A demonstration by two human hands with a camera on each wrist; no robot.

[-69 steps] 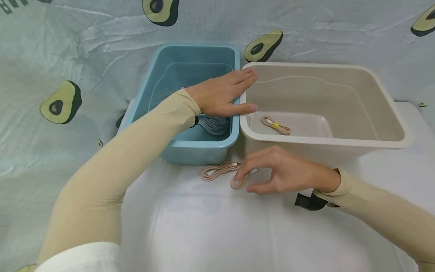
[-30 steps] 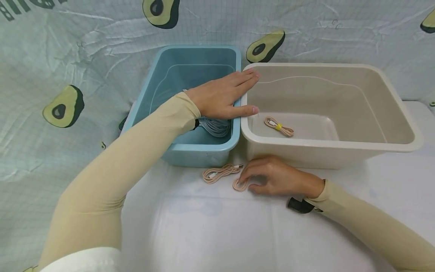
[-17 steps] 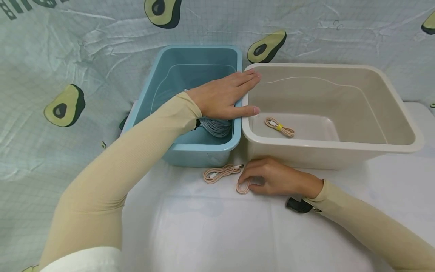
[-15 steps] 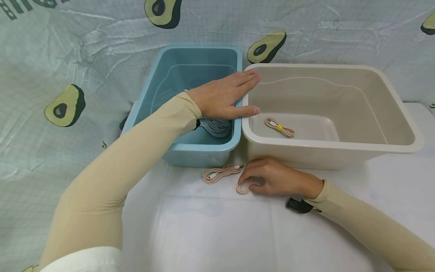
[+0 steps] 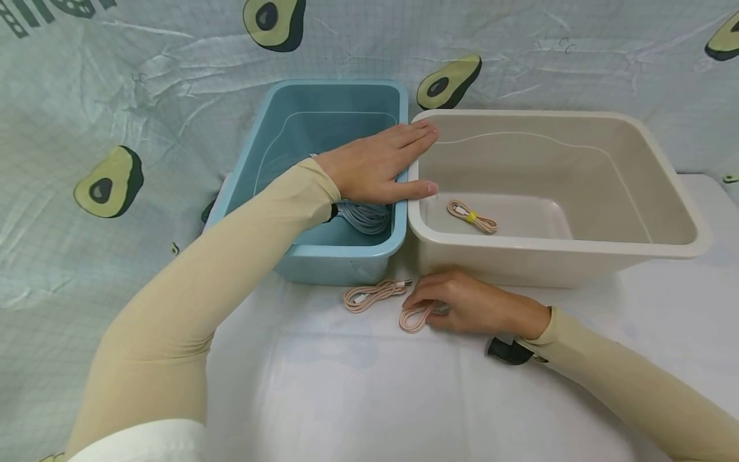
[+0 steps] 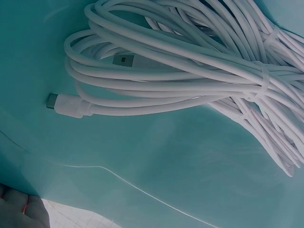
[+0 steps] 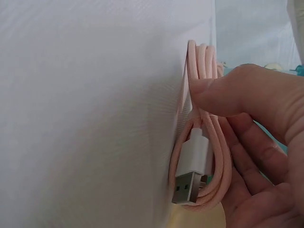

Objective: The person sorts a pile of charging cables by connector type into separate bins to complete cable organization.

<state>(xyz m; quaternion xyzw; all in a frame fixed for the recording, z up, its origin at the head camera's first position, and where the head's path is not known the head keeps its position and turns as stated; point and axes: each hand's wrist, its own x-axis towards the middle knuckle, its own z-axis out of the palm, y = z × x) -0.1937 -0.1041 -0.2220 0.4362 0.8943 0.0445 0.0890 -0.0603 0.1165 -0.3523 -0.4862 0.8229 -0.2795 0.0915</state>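
My right hand (image 5: 467, 301) pinches a coiled pink USB cable (image 5: 411, 329) low over the white-covered table, just before the beige bin (image 5: 554, 244). The right wrist view shows the thumb across the pink strands, fingers behind, and a white-and-metal USB plug (image 7: 194, 164) below. To its left lies another coiled pink cable (image 5: 369, 298), at the foot of the blue bin (image 5: 340, 250). My left hand (image 5: 378, 163) rests with straight fingers across the touching rims of both bins. Under that wrist, coiled white cables (image 6: 175, 83) lie inside the blue bin, partly hidden by the arm in the head view.
A tan cable bundle with a yellow tie (image 5: 471, 217) lies on the beige bin's floor. Behind the bins hangs a pale sheet (image 5: 548, 58) printed with avocados. White table cover (image 5: 358, 391) stretches in front of the bins.
My right hand's fingers have drawn together on the pink cable, and more of its loop now shows, shifted slightly toward me. My left hand has stayed on the rims.
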